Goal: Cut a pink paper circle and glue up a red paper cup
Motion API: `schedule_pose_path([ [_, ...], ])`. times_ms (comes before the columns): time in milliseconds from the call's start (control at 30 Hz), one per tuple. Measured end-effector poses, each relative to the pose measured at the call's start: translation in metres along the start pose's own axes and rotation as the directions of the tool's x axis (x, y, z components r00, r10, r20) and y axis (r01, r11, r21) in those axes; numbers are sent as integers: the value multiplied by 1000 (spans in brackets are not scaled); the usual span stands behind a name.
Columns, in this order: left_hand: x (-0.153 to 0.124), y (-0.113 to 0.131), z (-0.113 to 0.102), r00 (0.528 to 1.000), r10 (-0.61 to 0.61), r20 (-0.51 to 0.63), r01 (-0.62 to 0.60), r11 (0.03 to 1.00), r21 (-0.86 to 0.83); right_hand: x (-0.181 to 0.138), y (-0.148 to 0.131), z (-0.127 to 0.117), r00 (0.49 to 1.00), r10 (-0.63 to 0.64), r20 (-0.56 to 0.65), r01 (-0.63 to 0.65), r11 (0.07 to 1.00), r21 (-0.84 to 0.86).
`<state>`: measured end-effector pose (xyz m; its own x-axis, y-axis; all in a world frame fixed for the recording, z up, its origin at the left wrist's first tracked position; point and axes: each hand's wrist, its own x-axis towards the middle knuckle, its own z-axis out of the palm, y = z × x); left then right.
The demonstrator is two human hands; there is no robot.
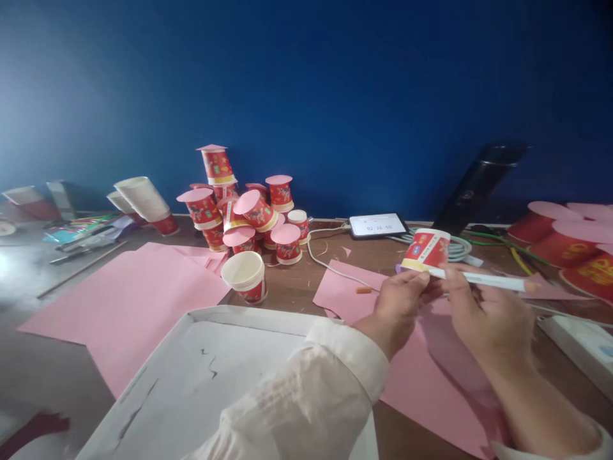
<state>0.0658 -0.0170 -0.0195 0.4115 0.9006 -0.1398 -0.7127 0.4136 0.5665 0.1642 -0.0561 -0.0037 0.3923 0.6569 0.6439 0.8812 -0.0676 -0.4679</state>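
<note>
Gripping red paper cup (428, 248) firmly in left hand (398, 305) by yellow-banded edge; pinching white pen-like stick (498, 281) in right hand (491, 316), one end near that edge. Noting pink paper (431, 364) beneath both, lit phone (378, 225) beyond left hand, heaped pink-topped cups (258, 214) farther left.

I've got the left hand (401, 301) on a red cup (428, 249) over there, right hand (488, 319) gripping a white stick (500, 281), pink paper (426, 377) below.

Light strongest left; glare on surface (19, 265). Blue wall (306, 96) darkens rightward. Right hand (495, 319) slightly blurred, black cylinder (472, 188) smeared; wide-angle stretch at edges.
</note>
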Motion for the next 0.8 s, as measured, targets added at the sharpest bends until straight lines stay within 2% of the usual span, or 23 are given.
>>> schedule_pose_path([
  [100,2,-2,-1,1000,-8,8,8,1000,28,1,-2,-1,999,-15,32,14,999,35],
  [300,2,-1,1,1000,3,-14,-2,1000,30,0,-1,-1,999,48,2,-48,999,12],
  [800,2,-1,1,1000,-20,14,20,998,57,3,2,2,999,43,-19,-43,999,-14],
])
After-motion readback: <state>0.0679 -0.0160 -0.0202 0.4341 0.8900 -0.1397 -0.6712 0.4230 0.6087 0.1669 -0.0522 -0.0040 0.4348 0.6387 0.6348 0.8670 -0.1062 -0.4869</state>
